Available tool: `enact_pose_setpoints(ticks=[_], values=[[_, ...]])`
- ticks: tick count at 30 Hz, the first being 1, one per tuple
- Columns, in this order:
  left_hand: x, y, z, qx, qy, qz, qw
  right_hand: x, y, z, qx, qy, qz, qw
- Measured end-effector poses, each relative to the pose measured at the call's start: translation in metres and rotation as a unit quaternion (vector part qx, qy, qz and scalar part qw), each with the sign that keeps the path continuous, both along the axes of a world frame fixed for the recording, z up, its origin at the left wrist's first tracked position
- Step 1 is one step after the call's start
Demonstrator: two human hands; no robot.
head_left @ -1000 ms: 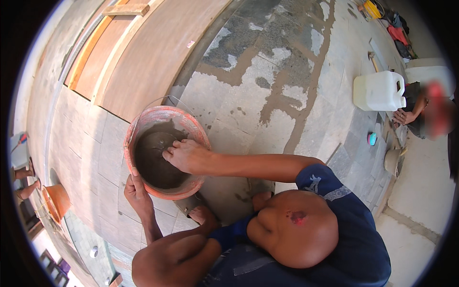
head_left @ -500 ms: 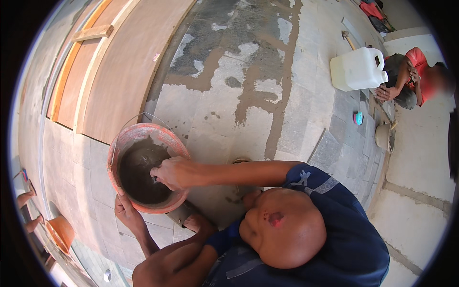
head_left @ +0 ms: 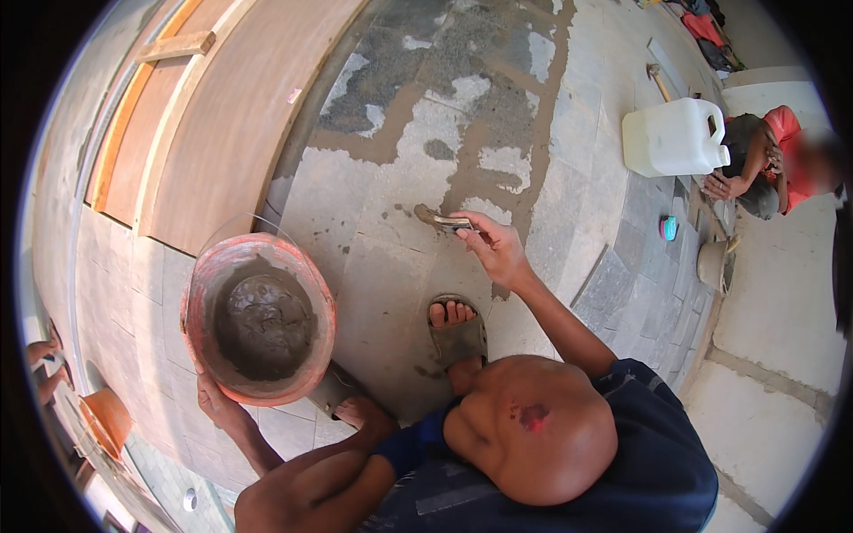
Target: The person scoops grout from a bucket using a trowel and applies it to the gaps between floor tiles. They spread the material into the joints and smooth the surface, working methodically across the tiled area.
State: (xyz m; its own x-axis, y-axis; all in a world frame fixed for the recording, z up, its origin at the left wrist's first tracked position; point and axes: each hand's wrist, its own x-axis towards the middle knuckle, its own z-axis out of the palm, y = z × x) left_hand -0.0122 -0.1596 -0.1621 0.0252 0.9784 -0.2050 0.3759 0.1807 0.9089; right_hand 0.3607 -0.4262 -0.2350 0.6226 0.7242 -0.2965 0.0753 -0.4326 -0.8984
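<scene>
Head view: orange bucket point(head_left: 306, 266) at near left, grey floor tiles point(head_left: 391, 266) around it.
Bucket contents: wet grey mortar point(head_left: 265, 320).
Left hand point(head_left: 222, 405): touching the bucket's near side (fingers partly hidden, so I cannot tell whether they grip).
Right hand point(head_left: 491, 247): pinching a small tool point(head_left: 435, 217), right of the bucket, its left end smeared grey-brown.
Far right: whitish jerrycan point(head_left: 671, 138), just beside another person point(head_left: 755, 164).

Right hand point(head_left: 494, 251): out of the bucket point(head_left: 267, 395) now, held over the floor tiles point(head_left: 395, 266) right of it.
Tool point(head_left: 435, 217): now visible in that hand, mortar-coated end pointing left.
Mortar point(head_left: 267, 315): no longer partly covered.
Right sandal point(head_left: 462, 336): now uncovered by the forearm.
</scene>
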Motion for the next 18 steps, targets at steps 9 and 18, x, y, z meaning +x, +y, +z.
enact_pose_setpoints(ticks=[9,18], values=[[0.002,-0.003,0.005,-0.01,0.021,0.003,1.0,-0.012,-0.039,-0.06,-0.127,-0.355,0.233,0.896],[-0.004,-0.003,0.0,-0.003,0.019,0.024,1.0,0.003,-0.016,-0.009,-0.16,-0.286,0.106,0.939]])
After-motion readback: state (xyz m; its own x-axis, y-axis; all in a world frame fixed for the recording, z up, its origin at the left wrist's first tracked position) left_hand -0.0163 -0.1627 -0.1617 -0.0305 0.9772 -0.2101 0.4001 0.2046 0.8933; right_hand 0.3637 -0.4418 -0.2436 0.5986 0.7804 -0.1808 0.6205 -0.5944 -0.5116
